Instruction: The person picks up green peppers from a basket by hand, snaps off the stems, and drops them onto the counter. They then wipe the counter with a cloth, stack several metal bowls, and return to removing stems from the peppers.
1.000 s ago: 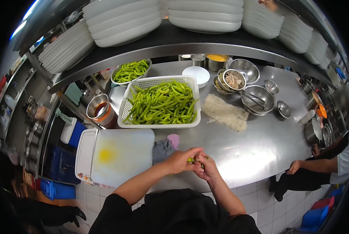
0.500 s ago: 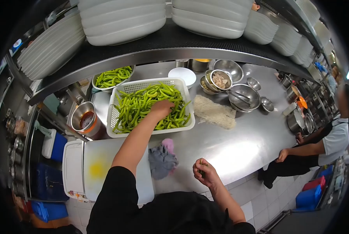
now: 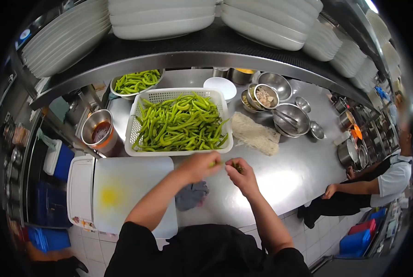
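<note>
My left hand (image 3: 199,167) is closed in a pinch, with part of a green chili pepper (image 3: 214,164) showing at its fingertips; motion smears it a little. Close beside it, my right hand (image 3: 241,175) is curled around several small dark green stems (image 3: 237,167). Both hands are above the steel table, in front of a white perforated basket (image 3: 133,141) heaped with green chili peppers (image 3: 181,124). Beneath my left forearm lie a grey cloth (image 3: 191,195) and a white cutting board (image 3: 137,184) with a yellow stain.
Left of the basket stands a steel pot (image 3: 97,131) of reddish liquid; behind is a bowl of peppers (image 3: 137,83). Dried noodles (image 3: 256,133) and steel bowls (image 3: 292,120) are at right. Plates (image 3: 162,18) fill the overhead shelf (image 3: 169,60). A co-worker (image 3: 377,184) stands at right.
My left hand has come out of the basket toward me, bringing a green chili pepper. My right hand has risen from near the table's front edge to meet it.
</note>
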`<state>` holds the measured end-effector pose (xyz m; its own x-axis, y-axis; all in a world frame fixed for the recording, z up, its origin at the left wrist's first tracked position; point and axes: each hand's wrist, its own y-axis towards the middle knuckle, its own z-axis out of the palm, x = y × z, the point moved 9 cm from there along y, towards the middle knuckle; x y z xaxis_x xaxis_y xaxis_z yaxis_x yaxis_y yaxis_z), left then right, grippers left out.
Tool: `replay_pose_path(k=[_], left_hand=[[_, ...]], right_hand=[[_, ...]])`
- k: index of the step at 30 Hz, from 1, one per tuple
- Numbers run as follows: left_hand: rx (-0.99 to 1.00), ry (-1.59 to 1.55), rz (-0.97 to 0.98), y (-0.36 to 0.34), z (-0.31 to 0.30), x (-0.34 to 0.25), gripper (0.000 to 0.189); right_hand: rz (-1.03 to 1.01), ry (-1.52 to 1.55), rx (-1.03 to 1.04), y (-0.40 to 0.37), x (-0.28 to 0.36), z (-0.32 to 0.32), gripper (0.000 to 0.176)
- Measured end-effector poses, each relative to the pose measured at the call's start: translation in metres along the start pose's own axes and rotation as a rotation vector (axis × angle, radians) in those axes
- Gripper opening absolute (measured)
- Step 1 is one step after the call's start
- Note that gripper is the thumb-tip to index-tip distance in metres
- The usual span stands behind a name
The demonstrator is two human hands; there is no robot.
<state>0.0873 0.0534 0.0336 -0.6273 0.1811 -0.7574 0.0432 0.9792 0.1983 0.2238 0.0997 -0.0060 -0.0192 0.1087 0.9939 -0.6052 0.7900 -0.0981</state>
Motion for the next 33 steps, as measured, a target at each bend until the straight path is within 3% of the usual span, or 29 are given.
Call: replay_pose_path(k=[1,8,10,11,13,17,19,21,24,26,27,29,33], left_hand=[[-0.002,0.023,0.024,-0.010,0.009,-0.007,0.024],[-0.133,0.185,0.094,-0.039,0.025,-0.007,0.026],[-0.139,0.221,0.129,-0.041,0.030,-0.012,0.026],[-0.145,0.255,0.170,-0.041,0.032,-0.016,0.026],[-0.138,0.247,0.226,-0.038,0.028,-0.030,0.025],[-0.116,0.292,0.282,-0.018,0.023,-0.030,0.023],[-0.166,0.258,0.006,0.009,-0.012,-0.010,0.017],[-0.193,0.398,-0.134,0.042,-0.044,0.019,0.016],[-0.124,0.556,-0.146,0.091,-0.054,0.072,0.027],[0.191,0.745,-0.344,0.111,-0.035,0.108,0.030],[0.194,0.749,-0.336,0.119,-0.029,0.106,0.030],[0.308,0.915,-0.504,0.126,-0.016,0.121,0.031],[0.282,0.927,-0.525,0.134,-0.015,0.137,0.031]], right_hand=[[-0.121,-0.251,0.037,0.004,0.008,0.009,0.018],[-0.224,-0.406,0.063,-0.006,0.004,0.019,0.019],[-0.100,-0.115,0.142,-0.007,-0.007,0.019,0.018],[-0.100,-0.114,0.141,-0.008,-0.005,0.016,0.018],[0.179,0.502,0.287,-0.013,-0.014,0.023,0.016],[0.165,0.653,0.290,-0.017,-0.011,0.011,0.015],[0.181,0.785,0.233,-0.017,-0.017,0.001,0.015],[0.185,0.796,0.258,-0.019,-0.033,-0.009,0.014],[0.227,0.796,0.270,-0.033,-0.049,-0.016,0.013],[0.257,0.794,0.248,-0.039,-0.057,-0.021,0.013],[0.284,0.809,0.255,-0.043,-0.061,-0.021,0.013],[0.324,0.827,0.239,-0.047,-0.068,-0.023,0.014],[0.323,0.780,0.260,-0.048,-0.068,-0.029,0.014]])
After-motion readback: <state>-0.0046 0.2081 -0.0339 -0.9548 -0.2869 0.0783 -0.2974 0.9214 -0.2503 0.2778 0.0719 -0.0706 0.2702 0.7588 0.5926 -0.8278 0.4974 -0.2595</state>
